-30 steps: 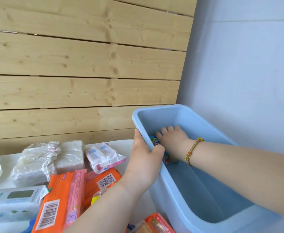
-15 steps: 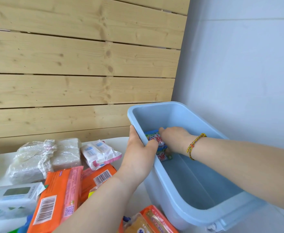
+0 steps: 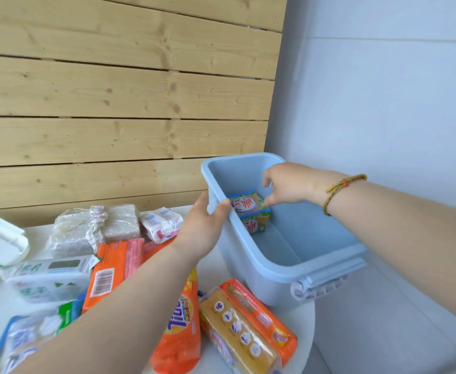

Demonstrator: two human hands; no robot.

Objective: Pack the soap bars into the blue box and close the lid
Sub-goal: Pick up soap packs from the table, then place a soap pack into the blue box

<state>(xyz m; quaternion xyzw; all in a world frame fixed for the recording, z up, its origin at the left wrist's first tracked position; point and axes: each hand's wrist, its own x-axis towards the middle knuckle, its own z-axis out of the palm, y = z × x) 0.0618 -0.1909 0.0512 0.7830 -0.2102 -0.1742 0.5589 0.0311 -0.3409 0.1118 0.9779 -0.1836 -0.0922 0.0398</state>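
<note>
- inside, two soap bars (image 3: 249, 209) lie against the left wall of the blue box (image 3: 289, 268).
- left hand (image 3: 203, 225) grips the box rim.
- right hand (image 3: 289, 184) hovers above the bars, fingers loosely spread, empty.
- more soap packs (image 3: 244, 325) lie on the bench (image 3: 213, 268).

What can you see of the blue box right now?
The blue box is a pale blue, smooth plastic tub, rectangular with rounded corners and a thick rim, standing upright and open at the table's right edge. A ribbed latch hangs on its near end. Inside, two wrapped soap bars lean against the left wall; the rest of the floor is bare. The left hand grips the left rim; the right hand hovers inside, open.
</note>
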